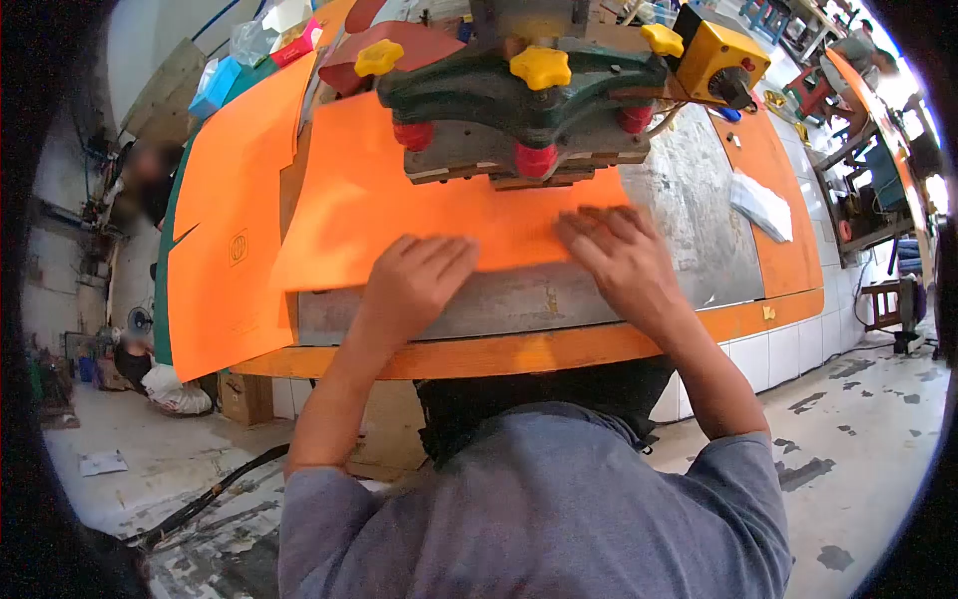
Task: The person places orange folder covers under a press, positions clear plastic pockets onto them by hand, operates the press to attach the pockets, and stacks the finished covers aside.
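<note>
Well over to the left of the left hand, a marked orange sheet drapes past the near edge of the bench, with a slit in its outer side. Next comes the plain orange sheet, which lies beyond and between both hands, its far part under the press head and its near edge on the metal plate. The left hand is palm down at that near edge, fingers close together and bent; whether the thumb pinches from below I cannot tell. Ahead of and between the hands stands the press head with its yellow knobs. The right hand, slightly blurred, rests fingers a little apart near the sheet's right end; its grip is likewise unclear. The sheet looks thin and light, probably bendy rather than stiff, and likely to slide or buckle if pushed from one point, so two well-spaced holds along the near edge seem best, flat fingers above, thumbs below. Beyond the right hand sits a yellow control box, and to its right a white bundle.
</note>
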### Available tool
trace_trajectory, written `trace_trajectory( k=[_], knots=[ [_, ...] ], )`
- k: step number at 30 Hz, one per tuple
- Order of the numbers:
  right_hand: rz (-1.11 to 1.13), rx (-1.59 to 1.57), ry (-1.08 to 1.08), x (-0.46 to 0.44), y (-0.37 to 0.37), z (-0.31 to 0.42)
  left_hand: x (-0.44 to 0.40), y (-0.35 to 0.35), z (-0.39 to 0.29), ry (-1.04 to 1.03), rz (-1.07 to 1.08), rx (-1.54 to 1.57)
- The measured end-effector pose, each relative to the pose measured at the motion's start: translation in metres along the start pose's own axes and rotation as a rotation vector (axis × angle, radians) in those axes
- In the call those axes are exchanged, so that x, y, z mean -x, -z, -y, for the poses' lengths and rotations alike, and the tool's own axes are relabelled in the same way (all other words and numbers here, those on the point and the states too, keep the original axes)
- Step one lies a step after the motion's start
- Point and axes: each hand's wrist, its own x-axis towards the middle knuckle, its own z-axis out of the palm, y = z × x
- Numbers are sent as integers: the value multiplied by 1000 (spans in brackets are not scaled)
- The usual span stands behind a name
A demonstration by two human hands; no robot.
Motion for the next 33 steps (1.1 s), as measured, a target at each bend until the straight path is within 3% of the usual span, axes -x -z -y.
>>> trace_trajectory(
  k=[3,6,7,10,12,15,19,27,30,33],
  knots=[
    [151,-130,34,30,17,22,19,33,-23,-16,282,184],
    [234,-464,-15,45,37,41,25,57,-44,63,502,430],
    [239,-471,-23,49,37,46,25,55,-46,62,509,438],
    [150,-512,-167,60,24,60,18,36,-59,156,400,501],
    [105,-458,-198,63,3,70,-1,4,-72,363,181,377],
    [25,-394,-246,64,-9,79,-26,-35,-82,415,103,316],
    [-41,-423,-280,69,-15,80,-50,-54,-88,450,191,367],
    [-44,-402,-308,70,-18,81,-60,-71,-93,423,126,449],
    [-9,-394,-332,68,-17,82,-58,-77,-97,612,59,593],
    [2,-397,-340,67,-19,82,-51,-76,-92,662,12,506]
  ],
)
